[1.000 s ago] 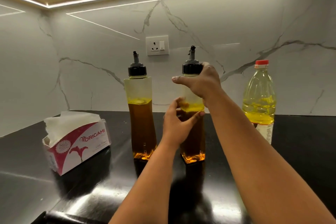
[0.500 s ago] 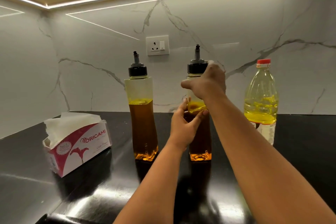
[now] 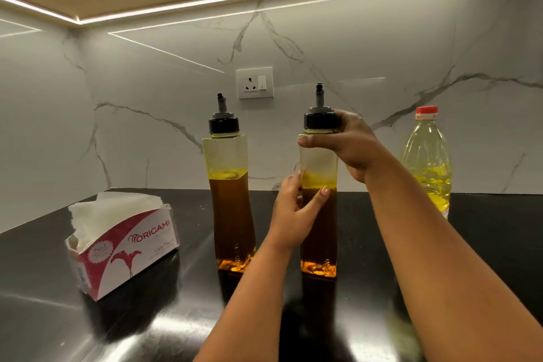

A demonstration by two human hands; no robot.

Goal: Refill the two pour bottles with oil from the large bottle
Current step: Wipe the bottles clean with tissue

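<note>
Two tall clear pour bottles with black spout caps stand on the black counter, each about two-thirds full of amber oil. The left pour bottle (image 3: 230, 206) stands untouched. My left hand (image 3: 293, 216) grips the body of the right pour bottle (image 3: 318, 232) at the oil line. My right hand (image 3: 351, 147) wraps round its neck and black cap (image 3: 318, 120) from the right. The large bottle (image 3: 427, 164), clear with a red cap and yellow oil about half up, stands at the back right, partly behind my right forearm.
An open red-and-white tissue box (image 3: 123, 244) lies on the counter (image 3: 484, 244) to the left of the bottles. A marble wall with a socket (image 3: 254, 82) rises close behind. A lit cabinet underside hangs overhead.
The right pour bottle has shifted slightly right, away from the left one, with both hands on it. My right hand has turned round the cap.
</note>
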